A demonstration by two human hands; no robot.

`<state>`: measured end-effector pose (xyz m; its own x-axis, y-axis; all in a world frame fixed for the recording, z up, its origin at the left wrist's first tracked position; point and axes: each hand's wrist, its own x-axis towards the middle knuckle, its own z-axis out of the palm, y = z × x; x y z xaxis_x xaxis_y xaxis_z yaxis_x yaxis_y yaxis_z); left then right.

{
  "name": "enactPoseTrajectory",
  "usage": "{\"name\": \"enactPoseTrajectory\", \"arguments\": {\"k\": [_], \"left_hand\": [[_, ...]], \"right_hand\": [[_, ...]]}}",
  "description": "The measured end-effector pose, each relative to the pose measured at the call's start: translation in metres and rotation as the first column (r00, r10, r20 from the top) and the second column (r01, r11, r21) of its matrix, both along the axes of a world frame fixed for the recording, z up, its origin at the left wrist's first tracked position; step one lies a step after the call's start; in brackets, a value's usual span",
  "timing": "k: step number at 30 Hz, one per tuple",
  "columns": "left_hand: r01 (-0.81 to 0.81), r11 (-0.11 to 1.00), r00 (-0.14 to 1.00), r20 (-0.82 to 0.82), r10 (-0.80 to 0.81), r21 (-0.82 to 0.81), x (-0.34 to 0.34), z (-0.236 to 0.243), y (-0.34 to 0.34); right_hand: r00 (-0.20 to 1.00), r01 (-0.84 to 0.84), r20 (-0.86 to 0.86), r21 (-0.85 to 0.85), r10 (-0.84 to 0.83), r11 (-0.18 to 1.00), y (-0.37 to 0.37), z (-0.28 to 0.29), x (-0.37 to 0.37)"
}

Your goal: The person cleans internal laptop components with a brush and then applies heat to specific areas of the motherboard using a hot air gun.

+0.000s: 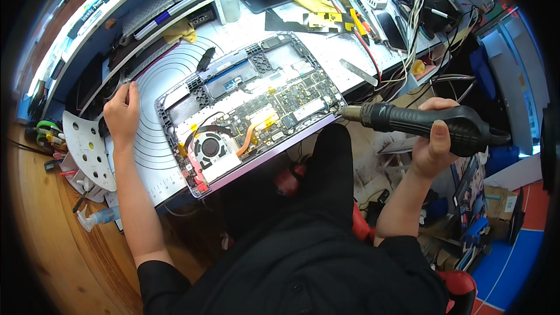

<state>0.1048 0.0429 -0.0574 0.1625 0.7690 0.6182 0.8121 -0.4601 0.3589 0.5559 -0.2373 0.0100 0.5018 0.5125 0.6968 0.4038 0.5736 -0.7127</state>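
An opened laptop base (256,140) lies slanted across the work mat, its inside facing up. It shows a circuit board (303,94), a round fan (210,147) and a copper-coloured heat pipe (249,135). My right hand (436,143) is closed around a black hot-air gun (423,120), whose nozzle points left at the laptop's right edge. Whether the nozzle touches that edge, I cannot tell. Left of the laptop my left hand (122,114) is raised, fingers curled together near the shelf. Anything inside those fingers is hidden.
A white mat (153,163) with curved lines lies under the laptop. Shelves (175,14) with tools line the left back. A metal strip (358,72), a phone (391,31) and bundled cables (417,29) are at the back right. A pump bottle (102,217) is at the left edge.
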Motion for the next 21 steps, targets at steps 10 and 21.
{"name": "enactPoseTrajectory", "arguments": {"k": [10, 21], "left_hand": [[0.014, 0.999, 1.0, 0.006, -0.014, 0.035, 0.005, 0.003, -0.002], [0.004, 0.999, 0.999, -0.044, -0.002, 0.04, 0.007, 0.006, -0.002]], "right_hand": [[0.997, 0.074, 0.034, 0.011, -0.075, 0.997, 0.027, -0.001, 0.008], [0.996, -0.075, -0.053, 0.038, 0.077, 0.996, 0.053, 0.005, 0.004]]}}
